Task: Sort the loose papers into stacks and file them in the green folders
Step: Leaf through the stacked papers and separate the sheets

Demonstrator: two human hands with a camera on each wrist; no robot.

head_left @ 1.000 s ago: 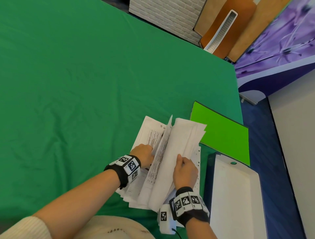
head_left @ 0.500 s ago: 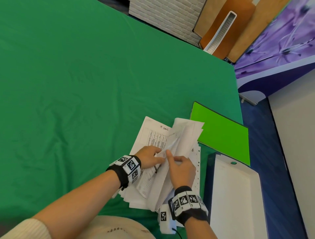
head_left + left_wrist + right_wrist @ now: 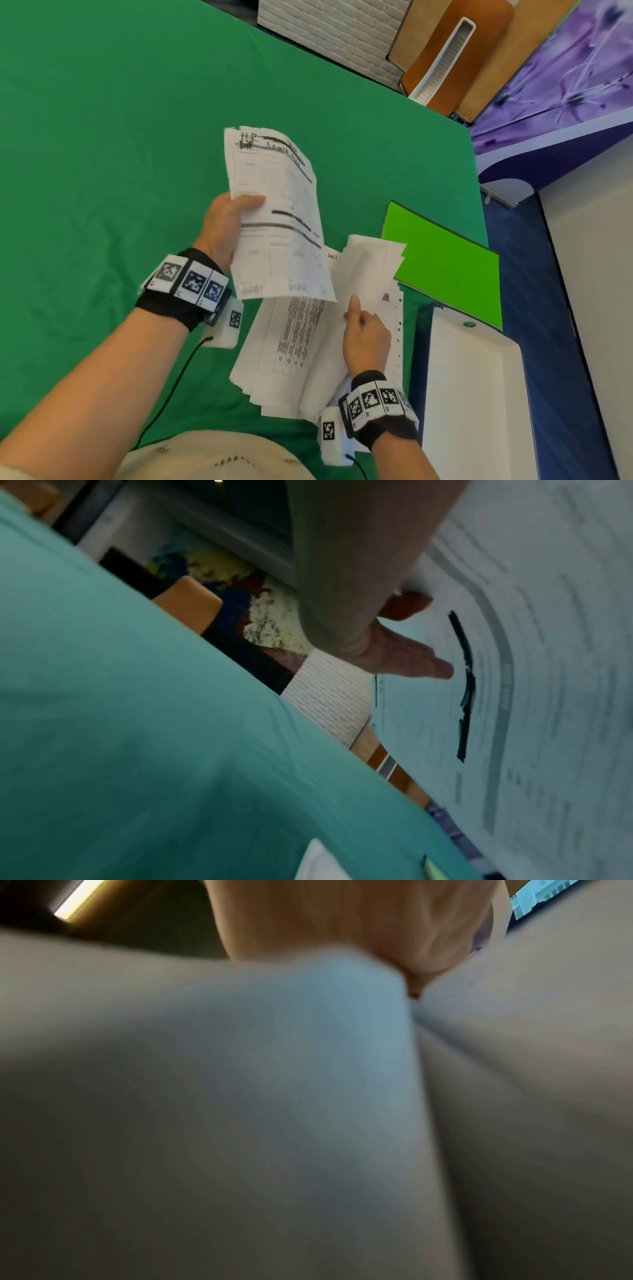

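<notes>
Since the earlier frame, our left hand (image 3: 224, 226) had lifted a printed sheet (image 3: 277, 219) clear of the pile, where half a second before both hands were down among the papers. We held that sheet tilted above the green worktop (image 3: 102, 154), thumb curled over its front face and the fingers behind it; the left wrist view showed the thumb (image 3: 411, 664) lying across the print. Our right hand (image 3: 366, 339) rested low on the loose paper stack (image 3: 294, 356), which lay just below and right of the raised sheet. Its thumb pointed up against a lifted bundle of pages, but we could not tell whether the fingers were closed around them, and the right wrist view was only blurred paper. Beyond the right hand lay the green folder (image 3: 445, 270), flat and shut, with a white tray (image 3: 479, 394) just to that hand's right.
</notes>
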